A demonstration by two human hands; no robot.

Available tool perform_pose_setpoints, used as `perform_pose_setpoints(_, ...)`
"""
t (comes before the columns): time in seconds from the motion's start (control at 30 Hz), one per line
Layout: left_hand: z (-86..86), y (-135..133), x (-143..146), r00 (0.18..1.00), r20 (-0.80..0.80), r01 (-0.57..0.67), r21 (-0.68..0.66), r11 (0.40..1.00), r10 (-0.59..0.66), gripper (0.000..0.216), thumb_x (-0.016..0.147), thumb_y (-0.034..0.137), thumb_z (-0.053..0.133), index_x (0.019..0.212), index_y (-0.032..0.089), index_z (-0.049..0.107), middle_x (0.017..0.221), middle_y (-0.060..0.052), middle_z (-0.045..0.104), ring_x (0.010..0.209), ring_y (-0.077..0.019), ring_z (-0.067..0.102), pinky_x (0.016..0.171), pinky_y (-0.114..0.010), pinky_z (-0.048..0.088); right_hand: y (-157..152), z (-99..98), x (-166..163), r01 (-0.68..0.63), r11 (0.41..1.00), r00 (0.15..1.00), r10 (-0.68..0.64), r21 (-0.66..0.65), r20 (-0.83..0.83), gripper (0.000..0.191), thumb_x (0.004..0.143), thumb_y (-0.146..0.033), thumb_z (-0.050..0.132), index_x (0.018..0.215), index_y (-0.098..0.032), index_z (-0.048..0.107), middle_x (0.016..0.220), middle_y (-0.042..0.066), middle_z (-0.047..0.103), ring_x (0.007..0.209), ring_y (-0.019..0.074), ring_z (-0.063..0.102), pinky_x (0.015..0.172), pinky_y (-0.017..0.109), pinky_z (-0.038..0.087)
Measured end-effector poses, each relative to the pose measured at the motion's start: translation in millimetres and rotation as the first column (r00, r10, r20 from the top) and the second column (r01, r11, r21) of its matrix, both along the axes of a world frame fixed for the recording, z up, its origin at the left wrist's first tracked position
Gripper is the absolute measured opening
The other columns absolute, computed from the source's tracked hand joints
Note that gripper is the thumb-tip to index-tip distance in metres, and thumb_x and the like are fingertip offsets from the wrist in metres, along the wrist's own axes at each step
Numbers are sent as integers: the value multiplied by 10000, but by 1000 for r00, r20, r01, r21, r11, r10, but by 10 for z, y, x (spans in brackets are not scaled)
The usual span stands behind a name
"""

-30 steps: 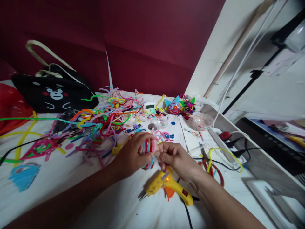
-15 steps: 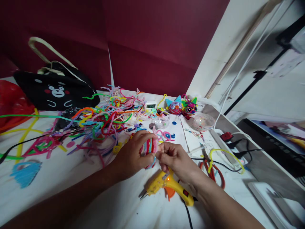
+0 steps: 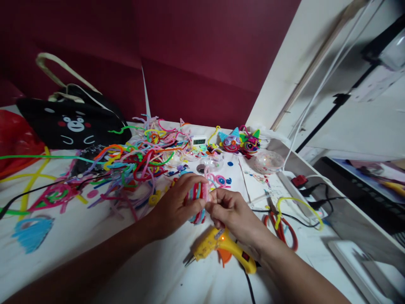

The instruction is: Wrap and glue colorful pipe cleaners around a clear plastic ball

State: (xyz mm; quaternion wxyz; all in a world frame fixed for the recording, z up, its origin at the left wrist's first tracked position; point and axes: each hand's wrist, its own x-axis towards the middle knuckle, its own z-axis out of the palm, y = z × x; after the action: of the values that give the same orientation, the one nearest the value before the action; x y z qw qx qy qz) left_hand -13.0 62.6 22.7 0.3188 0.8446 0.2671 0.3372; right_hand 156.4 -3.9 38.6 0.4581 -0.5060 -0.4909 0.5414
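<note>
My left hand [image 3: 180, 202] is wrapped round a ball of coiled pipe cleaners [image 3: 198, 194], striped red, pale blue and pink. Its far side is hidden by my fingers. At the ball's right edge, my right hand [image 3: 229, 209] pinches a pink pipe cleaner [image 3: 207, 191] that lies along it; the pinched tip is too small to make out. Just below my hands a yellow hot glue gun [image 3: 215, 245] lies on its side, its light lit and its nozzle pointing down left. An orange piece [image 3: 224, 256] pokes out from under it.
Tangled pipe cleaners [image 3: 139, 160] spread across the left, before a black bag [image 3: 72, 122]. Two finished-looking pipe-cleaner heads [image 3: 230, 141] stand at the back beside a clear bowl [image 3: 268, 161]. Red-handled pliers or scissors [image 3: 281, 230] and a power strip [image 3: 291, 185] lie right.
The striped ball has turned slightly in my left hand, so its stripes show differently. Both hands stay in nearly the same place, and the view has shifted a little.
</note>
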Motion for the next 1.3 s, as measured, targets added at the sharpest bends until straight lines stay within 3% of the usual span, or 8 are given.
perform_pose_setpoints(0.17, -55, -15, 31, 998, 15, -57, -20, 998, 57, 327, 890, 237, 529, 1216, 244, 510, 1232, -71, 590, 1168, -252, 560, 1017, -408, 422, -2, -48, -44, 19, 999, 1000, -19, 45, 3, 112, 710, -265, 592, 680, -202, 504, 517, -104, 397, 455, 57, 285, 453, 219, 223)
perform_pose_setpoints(0.33, -78, -28, 54, 989, 45, -140, -74, 987, 143, 423, 788, 225, 559, 1208, 226, 514, 1174, -75, 614, 1081, -278, 601, 971, -434, 461, 2, -71, -93, 21, 995, 999, -25, 102, 43, 117, 677, -256, 554, 625, -217, 457, 544, -91, 373, 498, 68, 295, 478, 224, 229)
perform_pose_setpoints(0.53, -63, -42, 59, 980, 83, -163, -175, 971, 180, 533, 763, 267, 581, 1274, 210, 442, 1293, -100, 554, 1208, -304, 547, 1011, -435, 431, -38, -85, -122, 24, 987, 995, -39, 156, 93, 80, 706, -248, 522, 657, -219, 466, 562, -85, 375, 511, 82, 313, 488, 234, 235)
perform_pose_setpoints(0.9, -76, -89, 40, 965, 174, -174, -132, 976, 196, 516, 764, 179, 545, 1270, 237, 460, 1248, -63, 573, 1166, -266, 554, 993, -389, 415, -114, -187, -208, 35, 975, 979, -77, 219, 186, 115, 725, -178, 502, 658, -226, 423, 587, -83, 375, 529, 85, 322, 496, 239, 246)
perform_pose_setpoints(1.1, -50, -104, 27, 959, 216, -157, -144, 977, 186, 598, 763, 208, 566, 1337, 231, 399, 1332, -86, 533, 1252, -289, 515, 1050, -409, 406, -152, -173, -221, 35, 931, 939, -155, 363, 306, 67, 761, -179, 472, 703, -205, 495, 600, -72, 411, 538, 93, 353, 507, 230, 291)
perform_pose_setpoints(1.3, -51, -66, 27, 974, 165, -121, -190, 974, 153, 536, 790, 271, 572, 1313, 235, 457, 1269, -67, 597, 1292, -314, 490, 1037, -391, 433, -149, -209, -234, 28, 870, 904, -233, 492, 360, 89, 786, -164, 478, 708, -207, 486, 608, -67, 409, 538, 94, 372, 506, 221, 298)
